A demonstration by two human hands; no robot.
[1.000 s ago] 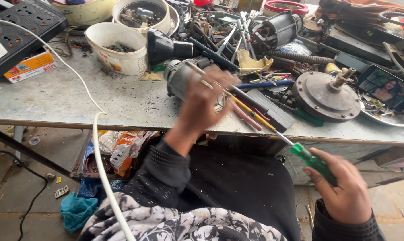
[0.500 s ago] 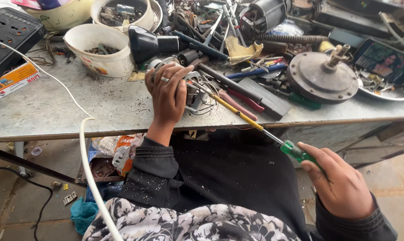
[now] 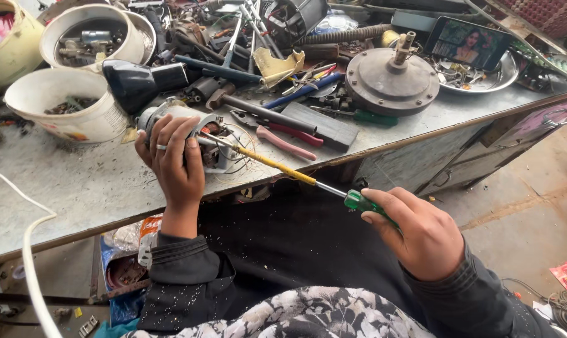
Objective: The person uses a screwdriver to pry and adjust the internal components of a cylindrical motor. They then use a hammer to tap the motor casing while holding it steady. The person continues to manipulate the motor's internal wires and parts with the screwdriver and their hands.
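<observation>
My left hand (image 3: 174,156) clasps the small motor (image 3: 199,134) on the bench (image 3: 77,188); my right hand (image 3: 415,231), at four o'clock, grips the screwdriver (image 3: 296,175), tip inside it.

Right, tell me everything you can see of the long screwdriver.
The screwdriver has a translucent green handle, a bare metal stretch next to it, then a long shaft sleeved in yellow, ending in a bare metal tip. It lies slanted across the bench edge. The right hand wraps the handle below the bench, and the tip reaches into the small motor, among its thin wires. The left hand steadies the motor.
</observation>
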